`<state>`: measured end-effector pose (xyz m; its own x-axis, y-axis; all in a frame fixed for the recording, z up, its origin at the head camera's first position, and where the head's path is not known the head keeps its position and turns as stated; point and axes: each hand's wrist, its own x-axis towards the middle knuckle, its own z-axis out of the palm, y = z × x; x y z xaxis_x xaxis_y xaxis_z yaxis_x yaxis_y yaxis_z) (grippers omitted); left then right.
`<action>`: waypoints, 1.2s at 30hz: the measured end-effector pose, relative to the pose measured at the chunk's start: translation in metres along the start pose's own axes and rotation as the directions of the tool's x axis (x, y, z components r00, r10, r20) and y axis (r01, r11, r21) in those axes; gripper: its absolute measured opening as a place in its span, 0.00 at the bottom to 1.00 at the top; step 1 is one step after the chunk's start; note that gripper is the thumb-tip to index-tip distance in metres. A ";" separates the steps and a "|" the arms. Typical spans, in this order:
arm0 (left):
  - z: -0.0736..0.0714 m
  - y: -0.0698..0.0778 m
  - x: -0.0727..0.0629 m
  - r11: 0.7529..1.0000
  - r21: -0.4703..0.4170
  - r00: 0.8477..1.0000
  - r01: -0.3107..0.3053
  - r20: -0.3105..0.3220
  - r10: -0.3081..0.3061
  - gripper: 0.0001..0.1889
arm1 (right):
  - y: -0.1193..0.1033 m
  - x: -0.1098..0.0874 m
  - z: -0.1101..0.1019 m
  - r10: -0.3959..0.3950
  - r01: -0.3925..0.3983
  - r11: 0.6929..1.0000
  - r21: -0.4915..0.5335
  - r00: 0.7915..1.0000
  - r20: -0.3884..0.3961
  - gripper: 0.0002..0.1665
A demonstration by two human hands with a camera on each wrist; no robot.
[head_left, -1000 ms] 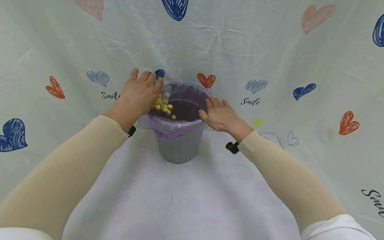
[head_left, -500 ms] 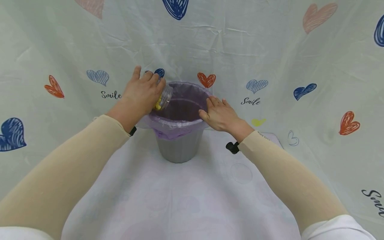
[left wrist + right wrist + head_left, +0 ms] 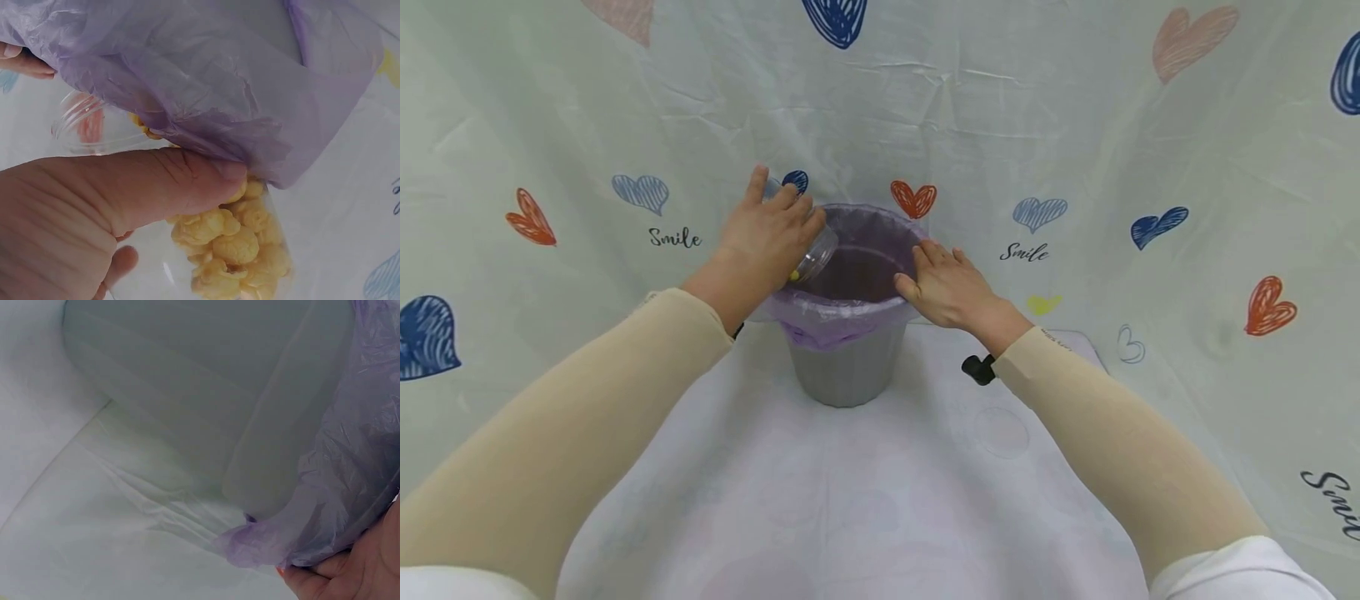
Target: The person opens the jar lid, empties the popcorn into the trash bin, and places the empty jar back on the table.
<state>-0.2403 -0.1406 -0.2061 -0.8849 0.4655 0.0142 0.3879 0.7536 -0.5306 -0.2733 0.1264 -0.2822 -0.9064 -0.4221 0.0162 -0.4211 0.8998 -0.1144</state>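
My left hand [image 3: 765, 242] grips a clear plastic jar [image 3: 822, 252], tipped with its mouth over the left side of a grey bin [image 3: 847, 367]. Yellow popcorn [image 3: 234, 247] lies inside the jar, below my thumb in the left wrist view, and a few pieces show nearer its mouth. A purple bin liner [image 3: 850, 312] lines the bin and folds down over its rim. On the right side of that rim rests my right hand [image 3: 951, 287], fingers extended and thumb toward the opening. The bottom inside the bin is dark.
The bin stands upright on a white-covered table [image 3: 850, 500], close to a pale hanging sheet [image 3: 970, 125] printed with hearts and words. Each wrist wears a strap with a small black camera [image 3: 978, 369].
A cluster of popcorn fell from the jar's mouth a second ago; no falling pieces show now. My left hand has shifted slightly right with the jar. The right hand stays at the rim.
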 end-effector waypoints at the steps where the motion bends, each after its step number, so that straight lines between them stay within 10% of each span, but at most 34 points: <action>1: 0.000 0.000 0.000 1.000 0.007 1.000 -0.005 -0.001 0.005 0.41 | 0.000 0.000 0.000 -0.001 0.001 1.000 0.001 1.000 0.000 0.49; 36: 0.010 0.004 0.003 0.981 0.185 0.992 -0.051 -0.106 0.071 0.39 | -0.001 -0.001 0.001 -0.005 0.005 1.000 0.007 1.000 -0.003 0.48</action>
<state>-0.2443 -0.1407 -0.2162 -0.8228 0.5645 0.0663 0.3779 0.6304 -0.6781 -0.2723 0.1261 -0.2835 -0.9045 -0.4261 0.0199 -0.4252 0.8969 -0.1215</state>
